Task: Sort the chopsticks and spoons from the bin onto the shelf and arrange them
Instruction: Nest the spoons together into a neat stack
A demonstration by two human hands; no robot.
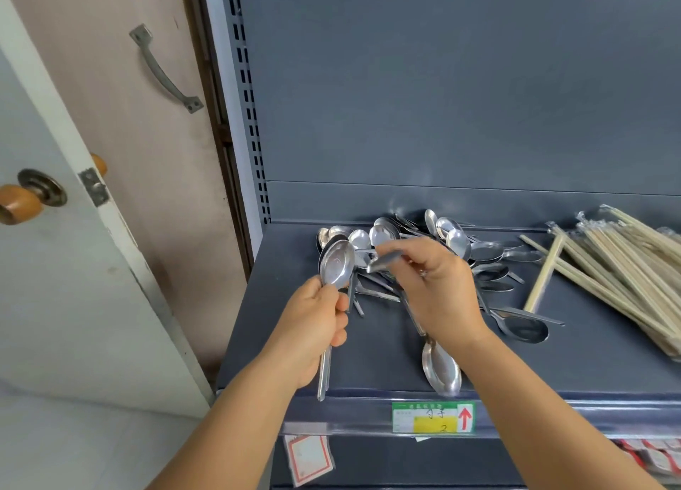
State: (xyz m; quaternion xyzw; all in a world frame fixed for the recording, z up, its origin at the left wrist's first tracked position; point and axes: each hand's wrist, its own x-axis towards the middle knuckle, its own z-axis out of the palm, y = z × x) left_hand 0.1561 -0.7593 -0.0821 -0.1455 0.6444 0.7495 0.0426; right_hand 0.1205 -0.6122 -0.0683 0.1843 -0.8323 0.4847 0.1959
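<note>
My left hand (317, 320) grips a steel spoon (336, 264) by the handle, bowl upward, handle end hanging past the shelf's front edge. My right hand (438, 290) pinches another spoon (385, 261) above the pile, and a further spoon (440, 366) hangs bowl-down below that hand near the shelf's edge. A loose pile of steel spoons (457, 242) lies on the dark grey shelf (379, 346). Wrapped wooden chopsticks (622, 268) lie heaped at the right. The bin is out of view.
A price label (433, 417) with a red arrow sits on the shelf's front rail. The shelf's back panel (442, 84) rises behind. A white door with a wooden knob (20, 202) stands open at the left.
</note>
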